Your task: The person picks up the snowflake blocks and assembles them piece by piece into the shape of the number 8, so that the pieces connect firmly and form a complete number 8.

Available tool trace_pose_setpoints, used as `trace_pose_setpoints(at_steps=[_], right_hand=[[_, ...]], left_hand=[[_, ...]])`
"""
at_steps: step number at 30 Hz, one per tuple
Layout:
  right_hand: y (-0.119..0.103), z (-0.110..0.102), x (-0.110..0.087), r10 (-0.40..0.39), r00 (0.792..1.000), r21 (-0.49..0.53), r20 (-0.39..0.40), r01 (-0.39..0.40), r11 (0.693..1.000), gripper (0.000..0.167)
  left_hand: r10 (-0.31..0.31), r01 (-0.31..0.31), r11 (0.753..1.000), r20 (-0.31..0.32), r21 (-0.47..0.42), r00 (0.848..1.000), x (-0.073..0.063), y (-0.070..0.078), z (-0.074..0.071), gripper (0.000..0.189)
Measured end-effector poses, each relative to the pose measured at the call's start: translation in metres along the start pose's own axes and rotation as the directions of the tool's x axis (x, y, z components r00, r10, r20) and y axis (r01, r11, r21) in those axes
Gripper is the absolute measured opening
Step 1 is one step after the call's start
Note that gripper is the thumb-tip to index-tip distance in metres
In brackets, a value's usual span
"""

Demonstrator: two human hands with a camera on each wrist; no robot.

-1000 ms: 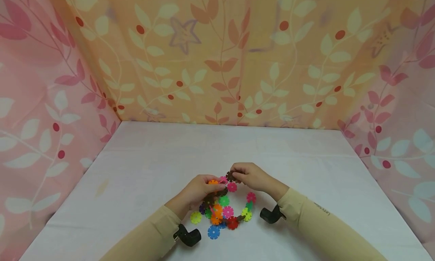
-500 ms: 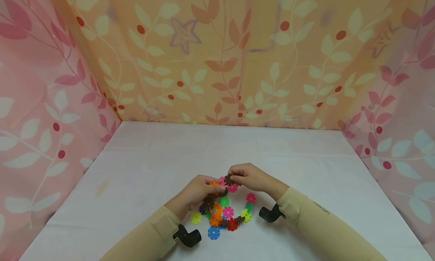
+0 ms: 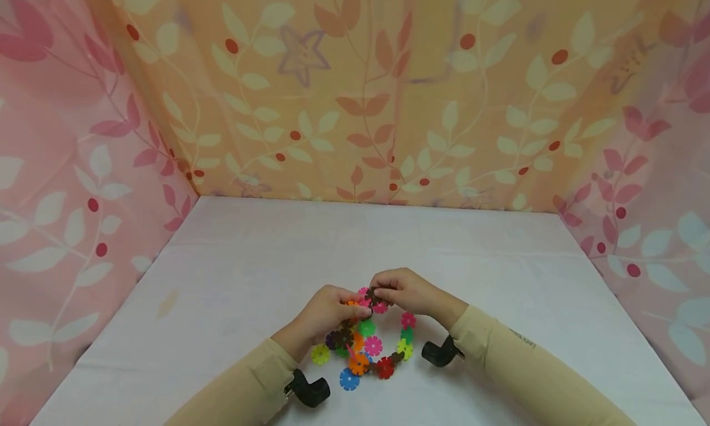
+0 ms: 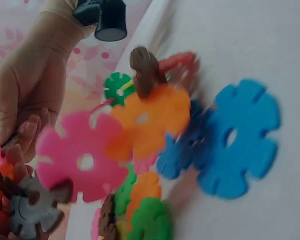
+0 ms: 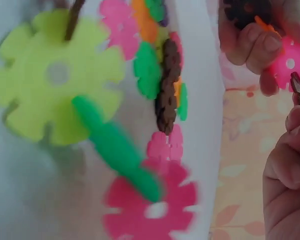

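Observation:
A string of interlocking flower-shaped plastic discs curves below both hands in the head view. My left hand (image 3: pixel 324 312) grips its upper left end, thumb and fingers around an orange disc (image 3: pixel 350 303). In my right hand (image 3: pixel 407 290), thumb and fingertips pinch a brown flower disc (image 3: pixel 373 296), close beside a pink disc (image 5: pixel 290 63) near the left fingers. From there the string's red disc (image 3: pixel 385 368), lime disc (image 3: pixel 405 349) and rose disc (image 3: pixel 408 320) curve round the right side. The left fingers partly hide the pieces they hold.
A lime disc (image 3: pixel 320 354) lies at the left of the cluster, and a blue disc (image 3: pixel 349 379) at its front. Black wrist cameras (image 3: pixel 312 391) hang below both sleeves. Patterned cloth walls (image 3: pixel 355 93) enclose the white table (image 3: pixel 249 247) at the back and sides.
My right hand has shifted slightly left and down, bringing the brown disc closer to the left fingers. The front orange and red discs have swung slightly right.

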State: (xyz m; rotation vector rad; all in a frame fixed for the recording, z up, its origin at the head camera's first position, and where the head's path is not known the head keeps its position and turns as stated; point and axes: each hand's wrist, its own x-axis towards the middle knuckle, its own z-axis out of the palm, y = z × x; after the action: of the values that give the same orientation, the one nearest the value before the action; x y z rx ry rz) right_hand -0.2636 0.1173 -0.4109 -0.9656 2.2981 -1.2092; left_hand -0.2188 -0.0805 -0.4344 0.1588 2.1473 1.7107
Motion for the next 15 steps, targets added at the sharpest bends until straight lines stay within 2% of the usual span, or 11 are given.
trace_pose_setpoints(at_steps=[2, 4, 8, 12, 15], right_hand=[[-0.011, -0.001, -0.003, -0.010, 1.000, -0.008, 0.004, 0.010, 1.000, 0.014], [-0.011, -0.002, -0.002, -0.018, 1.000, -0.042, 0.014, 0.018, 0.999, 0.013], [-0.004, -0.010, 0.008, -0.010, 0.998, -0.096, 0.066, 0.016, 0.995, 0.014], [0.003, -0.018, 0.018, 0.050, 0.991, -0.126, 0.123, -0.034, 0.991, 0.023], [0.009, -0.019, 0.025, 0.131, 0.980, -0.275, 0.148, -0.086, 0.958, 0.021]], left_hand=[[0.001, -0.001, 1.000, 0.000, 0.014, 1.000, 0.000, -0.001, 0.000, 0.026], [-0.001, 0.001, 1.000, -0.004, 0.016, 1.000, 0.001, -0.002, -0.001, 0.026], [-0.010, 0.011, 0.998, 0.011, -0.069, 1.000, 0.002, -0.004, -0.004, 0.030], [-0.044, 0.049, 0.984, 0.032, -0.171, 0.999, 0.004, -0.005, -0.004, 0.028], [-0.079, 0.084, 0.975, 0.032, -0.207, 0.996, 0.004, -0.007, -0.003, 0.023]])
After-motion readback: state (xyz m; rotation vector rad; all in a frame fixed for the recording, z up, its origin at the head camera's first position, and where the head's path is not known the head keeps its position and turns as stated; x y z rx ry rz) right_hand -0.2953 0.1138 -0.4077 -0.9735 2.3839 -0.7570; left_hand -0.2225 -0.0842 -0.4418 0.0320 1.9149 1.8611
